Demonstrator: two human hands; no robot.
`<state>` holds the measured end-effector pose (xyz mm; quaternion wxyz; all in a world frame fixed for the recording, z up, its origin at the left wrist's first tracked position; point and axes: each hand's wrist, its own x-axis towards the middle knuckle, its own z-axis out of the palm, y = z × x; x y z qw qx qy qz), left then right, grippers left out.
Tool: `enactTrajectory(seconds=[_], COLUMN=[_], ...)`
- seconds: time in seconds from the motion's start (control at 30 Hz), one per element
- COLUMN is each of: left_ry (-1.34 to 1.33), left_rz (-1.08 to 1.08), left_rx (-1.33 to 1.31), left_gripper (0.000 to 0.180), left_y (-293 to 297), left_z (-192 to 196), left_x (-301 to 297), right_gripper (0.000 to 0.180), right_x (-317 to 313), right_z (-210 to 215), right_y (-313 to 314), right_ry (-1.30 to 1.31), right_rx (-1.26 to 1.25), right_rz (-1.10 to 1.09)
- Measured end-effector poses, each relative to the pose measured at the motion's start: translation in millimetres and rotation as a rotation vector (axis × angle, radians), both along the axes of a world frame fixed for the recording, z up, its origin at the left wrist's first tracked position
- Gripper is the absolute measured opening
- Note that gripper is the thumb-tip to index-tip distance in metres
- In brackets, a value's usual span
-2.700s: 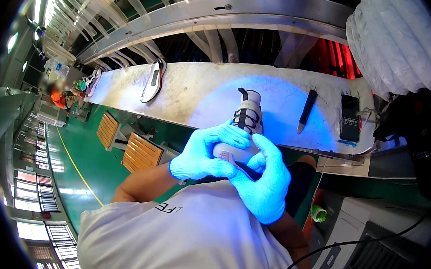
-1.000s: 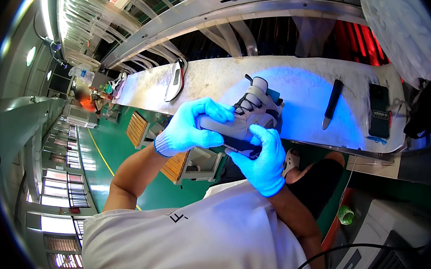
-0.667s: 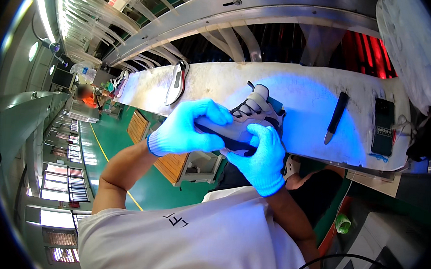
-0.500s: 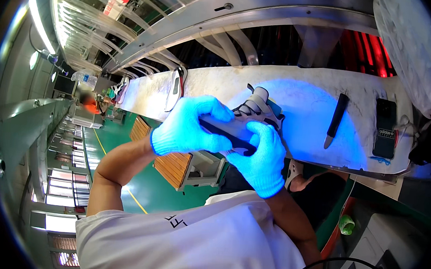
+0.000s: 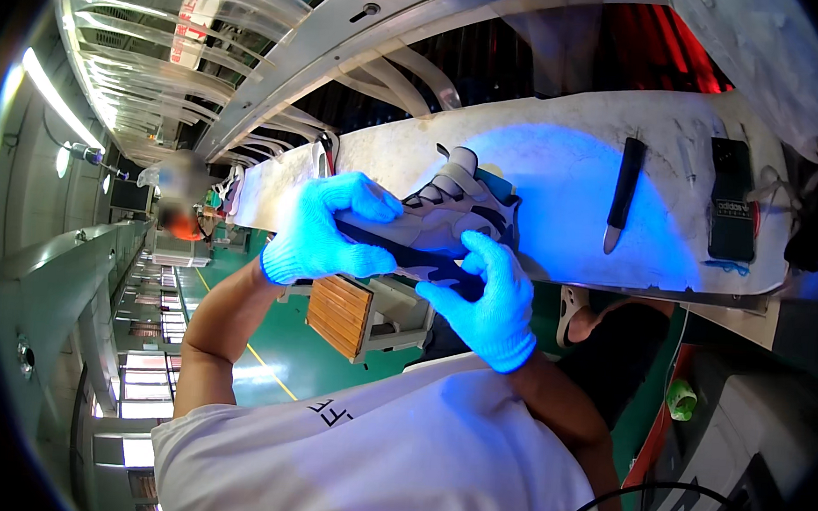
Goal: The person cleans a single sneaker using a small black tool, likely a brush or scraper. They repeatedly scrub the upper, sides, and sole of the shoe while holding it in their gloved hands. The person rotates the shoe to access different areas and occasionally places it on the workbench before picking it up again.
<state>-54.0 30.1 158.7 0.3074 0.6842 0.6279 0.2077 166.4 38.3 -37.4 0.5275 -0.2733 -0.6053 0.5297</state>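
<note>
Both hands wear knit gloves, lit bright blue. A grey sneaker (image 5: 444,211) with black laces and a dark sole is held tilted over the bench's near edge, its sole side toward me. My left hand (image 5: 331,227) wraps round the toe end, thumb along the sole and fingers over the upper. My right hand (image 5: 490,303) is at the sole's rear part, thumb and forefinger on either side of its edge. Its other fingers are curled and partly hidden.
A black-handled knife (image 5: 625,194) and a dark phone (image 5: 733,205) lie on the pale workbench (image 5: 576,125) to the right. Another shoe (image 5: 324,155) stands farther left. Clear hoses and a metal rail (image 5: 347,41) run behind. A person's foot (image 5: 574,317) shows below the bench.
My view has shifted a little. The right thumb and forefinger have spread apart on the sole, and more of the sneaker shows between my hands. The left hand keeps its hold.
</note>
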Motion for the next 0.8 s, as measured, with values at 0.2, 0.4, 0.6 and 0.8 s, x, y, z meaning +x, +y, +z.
enactTrajectory(seconds=[0.2,0.4,0.6,0.8], left_ry=[-0.035,-0.028,-0.028,0.325], left_rz=[0.017,-0.028,0.051,0.038], left_rx=[-0.021,-0.039,-0.33,-0.893], left_gripper=[0.052,0.056,0.089,0.1], left_y=[-1,0,8,39], left_z=[-1,-10,-11,-37], left_x=[-8,-30,-53,-46], right_gripper=[0.086,0.098,0.105,0.096], right_x=[-6,-12,-26,-52], right_z=[2,-3,12,26], right_y=[22,26,36,28], right_ry=[0.021,0.002,-0.184,-0.374], right_rx=[0.168,-0.043,-0.102,0.041], right_rz=[-0.015,0.169,0.263,0.261])
